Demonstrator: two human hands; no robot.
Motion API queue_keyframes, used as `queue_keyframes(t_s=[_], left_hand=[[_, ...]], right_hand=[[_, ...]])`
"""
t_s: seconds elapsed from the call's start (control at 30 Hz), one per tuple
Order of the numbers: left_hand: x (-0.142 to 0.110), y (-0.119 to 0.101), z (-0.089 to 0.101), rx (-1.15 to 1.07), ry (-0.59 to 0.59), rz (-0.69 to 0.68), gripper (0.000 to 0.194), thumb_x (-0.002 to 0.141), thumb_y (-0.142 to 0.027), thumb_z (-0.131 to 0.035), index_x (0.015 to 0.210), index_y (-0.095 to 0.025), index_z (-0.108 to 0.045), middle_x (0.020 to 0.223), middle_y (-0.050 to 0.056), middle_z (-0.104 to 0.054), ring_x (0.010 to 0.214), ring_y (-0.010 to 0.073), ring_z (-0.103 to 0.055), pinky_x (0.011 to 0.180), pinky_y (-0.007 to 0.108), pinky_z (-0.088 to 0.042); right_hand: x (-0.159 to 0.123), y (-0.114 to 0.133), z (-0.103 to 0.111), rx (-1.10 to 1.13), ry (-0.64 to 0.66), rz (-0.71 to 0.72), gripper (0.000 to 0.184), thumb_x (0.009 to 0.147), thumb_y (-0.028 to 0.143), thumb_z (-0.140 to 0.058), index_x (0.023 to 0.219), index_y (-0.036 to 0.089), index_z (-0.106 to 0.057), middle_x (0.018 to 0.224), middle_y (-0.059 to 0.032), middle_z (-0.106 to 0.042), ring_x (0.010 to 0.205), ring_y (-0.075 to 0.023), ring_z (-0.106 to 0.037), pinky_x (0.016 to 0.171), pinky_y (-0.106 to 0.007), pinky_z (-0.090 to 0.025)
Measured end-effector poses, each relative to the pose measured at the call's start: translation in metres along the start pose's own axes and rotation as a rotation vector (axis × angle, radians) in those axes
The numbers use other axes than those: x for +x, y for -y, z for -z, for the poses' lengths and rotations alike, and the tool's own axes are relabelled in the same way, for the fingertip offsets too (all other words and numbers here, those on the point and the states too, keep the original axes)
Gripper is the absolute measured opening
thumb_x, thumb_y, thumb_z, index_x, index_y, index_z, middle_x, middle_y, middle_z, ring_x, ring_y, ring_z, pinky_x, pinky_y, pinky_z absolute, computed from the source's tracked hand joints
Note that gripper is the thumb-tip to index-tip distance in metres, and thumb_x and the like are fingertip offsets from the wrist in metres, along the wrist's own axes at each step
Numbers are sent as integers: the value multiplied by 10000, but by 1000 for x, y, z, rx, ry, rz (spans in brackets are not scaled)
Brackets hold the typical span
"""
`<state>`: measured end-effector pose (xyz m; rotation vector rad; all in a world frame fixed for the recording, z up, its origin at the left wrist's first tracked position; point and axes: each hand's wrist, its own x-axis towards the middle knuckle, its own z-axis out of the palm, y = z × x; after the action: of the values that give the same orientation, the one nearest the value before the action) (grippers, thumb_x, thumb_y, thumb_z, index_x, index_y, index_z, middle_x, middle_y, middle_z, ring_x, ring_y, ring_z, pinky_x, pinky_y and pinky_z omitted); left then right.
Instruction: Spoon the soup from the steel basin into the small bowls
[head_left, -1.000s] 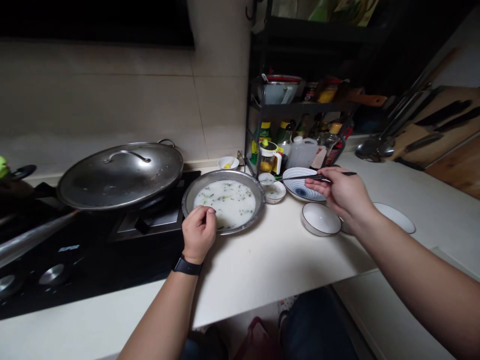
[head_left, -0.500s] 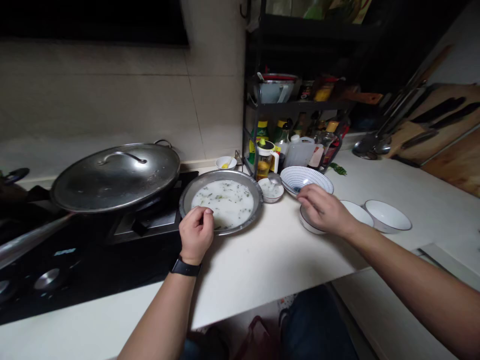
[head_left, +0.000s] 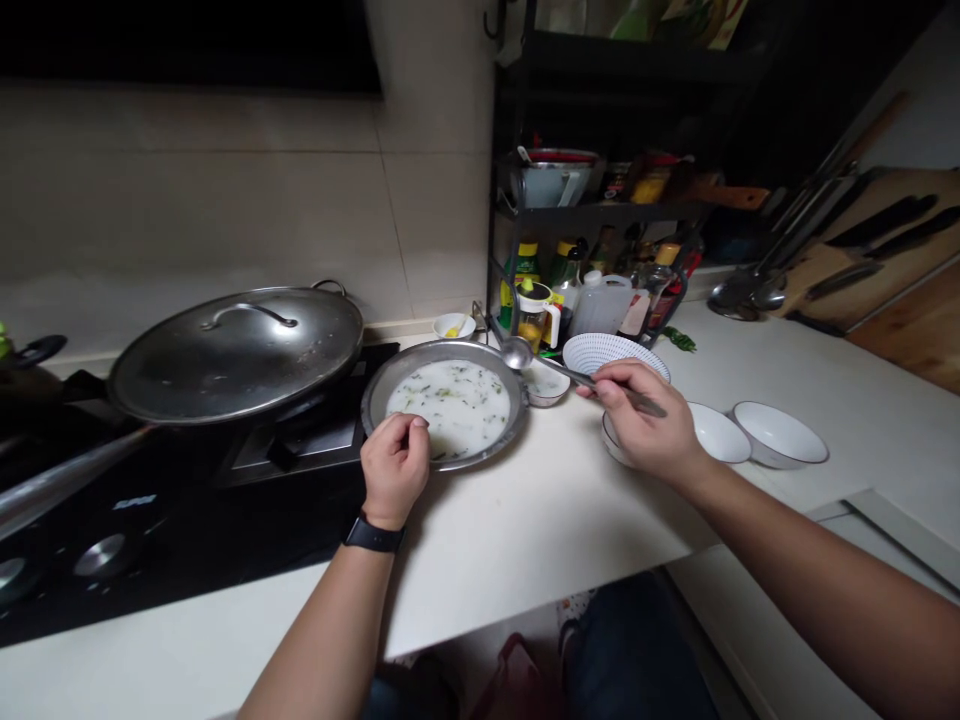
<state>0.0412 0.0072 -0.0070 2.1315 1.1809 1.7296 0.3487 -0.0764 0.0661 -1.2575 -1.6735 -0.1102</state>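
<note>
A wide metal basin point(head_left: 517, 420) holds white liquid flecked with chopped greens. My left hand point(head_left: 395, 465), wearing a black watch, is closed at the basin's near-left rim, thumb on top. My right hand point(head_left: 649, 420) grips a small metal ladle point(head_left: 517, 352) by its handle; the ladle's scoop hangs in the air over the basin's right edge. Beneath the handle is a small bowl point(head_left: 547, 385) with whitish contents. Just behind my right hand rests a blue-patterned bowl point(head_left: 607, 348), and a bowl point(head_left: 611, 435) is mostly hidden under the hand.
To the right sit two white bowls point(head_left: 720, 430) point(head_left: 780, 432). A lidded wok point(head_left: 240, 355) covers the stove at left, its long handle pointing at me. Behind the bowls stands a rack point(head_left: 600, 215) with bottles. A small white dish point(head_left: 454, 325) sits by the wall.
My right hand has lifted the ladle from the small bowl and brought its scoop left toward the basin's edge. My left hand stays at the rim.
</note>
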Motion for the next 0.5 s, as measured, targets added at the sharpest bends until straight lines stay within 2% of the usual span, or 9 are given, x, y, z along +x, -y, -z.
queue_keyframes(t_s=[0.13, 0.33, 0.5], left_hand=[[0, 0, 1, -4, 1, -3, 249, 966, -200, -540, 728, -188, -614, 692, 15, -626, 670, 142, -589, 658, 268, -429], [0, -1, 1, 6, 3, 6, 255, 967, -210, -537, 724, -191, -612, 688, 15, -624, 666, 146, -588, 659, 273, -430], [0, -2, 1, 11, 4, 21, 257, 970, -215, -534, 728, -193, -617, 691, 16, -624, 667, 147, -589, 658, 274, -431]], right_hand=[[-3, 9, -21, 94, 72, -184, 140, 1009, 336, -557, 1039, 238, -652, 943, -58, -736, 830, -207, -732, 742, -342, -577], [-1, 11, -48, 119, 127, -232, 186, 1002, 380, -534, 948, 240, -644, 909, -57, -699, 806, -218, -722, 734, -351, -583], [1, 13, -61, 214, 147, -365, 214, 973, 418, -555, 902, 227, -620, 896, -59, -720, 763, -208, -748, 710, -331, -586]])
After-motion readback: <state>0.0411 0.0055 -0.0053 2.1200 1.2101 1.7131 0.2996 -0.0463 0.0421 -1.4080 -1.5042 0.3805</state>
